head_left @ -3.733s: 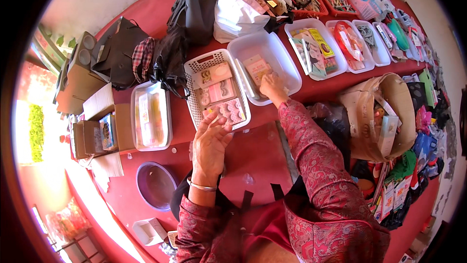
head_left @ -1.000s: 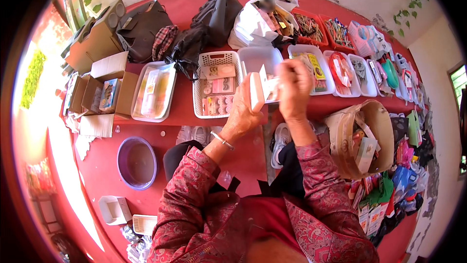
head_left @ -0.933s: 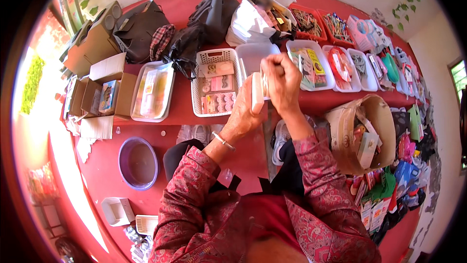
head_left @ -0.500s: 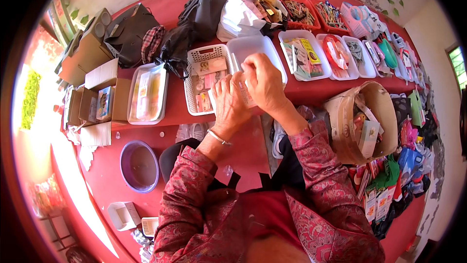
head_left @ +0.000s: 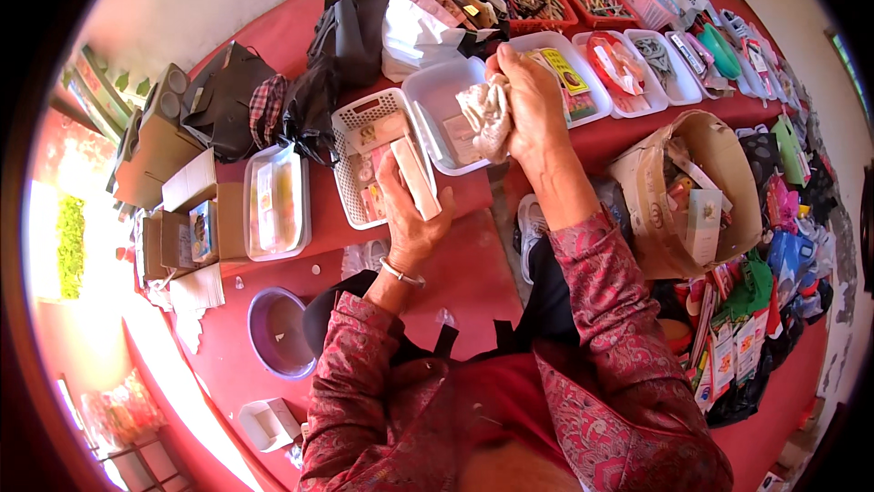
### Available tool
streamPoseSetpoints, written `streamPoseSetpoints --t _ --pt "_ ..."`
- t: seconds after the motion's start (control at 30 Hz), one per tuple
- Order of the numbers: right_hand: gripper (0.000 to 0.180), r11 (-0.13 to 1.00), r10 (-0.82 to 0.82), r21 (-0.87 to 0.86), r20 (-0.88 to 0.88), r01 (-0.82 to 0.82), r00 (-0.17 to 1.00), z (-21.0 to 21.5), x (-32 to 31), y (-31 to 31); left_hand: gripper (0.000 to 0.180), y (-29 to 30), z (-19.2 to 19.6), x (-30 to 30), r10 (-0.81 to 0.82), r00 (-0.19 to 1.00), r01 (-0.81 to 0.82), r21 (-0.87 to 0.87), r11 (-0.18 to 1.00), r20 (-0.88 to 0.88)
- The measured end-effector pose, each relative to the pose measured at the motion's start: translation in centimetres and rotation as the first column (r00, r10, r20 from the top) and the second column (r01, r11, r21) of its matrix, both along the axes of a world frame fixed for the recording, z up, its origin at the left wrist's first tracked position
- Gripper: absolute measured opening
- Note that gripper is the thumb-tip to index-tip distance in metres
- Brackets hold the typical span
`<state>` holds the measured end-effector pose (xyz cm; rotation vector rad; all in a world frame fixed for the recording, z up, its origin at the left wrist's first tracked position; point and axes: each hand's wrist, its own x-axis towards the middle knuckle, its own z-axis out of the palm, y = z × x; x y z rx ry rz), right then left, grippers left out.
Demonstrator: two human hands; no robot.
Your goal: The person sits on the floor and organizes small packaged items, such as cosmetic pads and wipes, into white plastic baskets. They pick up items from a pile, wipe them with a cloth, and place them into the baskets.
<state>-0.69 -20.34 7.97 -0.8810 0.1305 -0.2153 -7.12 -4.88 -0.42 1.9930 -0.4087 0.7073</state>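
Over the front right corner of the white perforated basket (head_left: pixel 344 164), my left hand (head_left: pixel 414 228) is closed around a slim, pale pink box (head_left: pixel 415 179). Flat cartons (head_left: pixel 380 131) lie inside that basket. My right hand (head_left: pixel 535 105) grips a crumpled beige cloth (head_left: pixel 485 116), raised above the front of a translucent white tub (head_left: pixel 428 82). A small pinkish flat packet (head_left: pixel 462 139) shows in the tub, partly hidden by the cloth.
Left of the basket stand a lidded clear container (head_left: pixel 273 237), an opened cardboard box (head_left: pixel 232 210) and black bags (head_left: pixel 350 41). To the right are tubs of small goods, a torn cardboard bin (head_left: pixel 642 210) and red trays (head_left: pixel 574 14). A purple basin (head_left: pixel 258 328) sits lower left.
My hands have moved apart from their place together over the tub. The right has lifted the cloth into view, while the slim box now shows clearly in the left. The whole view has shifted.
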Motion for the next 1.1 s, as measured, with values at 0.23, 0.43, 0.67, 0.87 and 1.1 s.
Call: streamPoseSetpoints --t 0.23,0.43,0.67,0.87,1.1 --pt "0.03 0.955 0.173 0.255 -0.065 -0.151 0.983 -0.4 0.0 -2.3 0.078 0.0 0.8 -0.1 0.001 1.0 -0.004 0.094 0.996 0.028" --pt "0.027 0.962 0.179 0.2 0.043 -0.184 0.983 2.6 -1.8 -1.8 0.068 -0.1 1.4 0.0 -0.027 0.989 0.001 0.177 0.984 0.143" --pt "0.039 0.923 0.218 -0.375 0.322 -0.087 0.921 5.4 -6.4 3.7 0.078 -0.2 -0.3 0.8 0.053 0.998 -0.052 -0.048 0.997 0.028" --pt "0.027 0.221 0.27 -0.821 0.57 0.526 0.776 2.6 -4.7 6.1 0.085 0.6 0.4 0.2 0.101 0.993 -0.105 0.053 0.993 0.063" --pt "0.028 0.032 0.291 -0.833 0.536 0.552 0.793 1.4 -5.3 7.6 0.086 0.9 0.6 0.5 0.15 0.987 -0.148 -0.038 0.988 0.056"
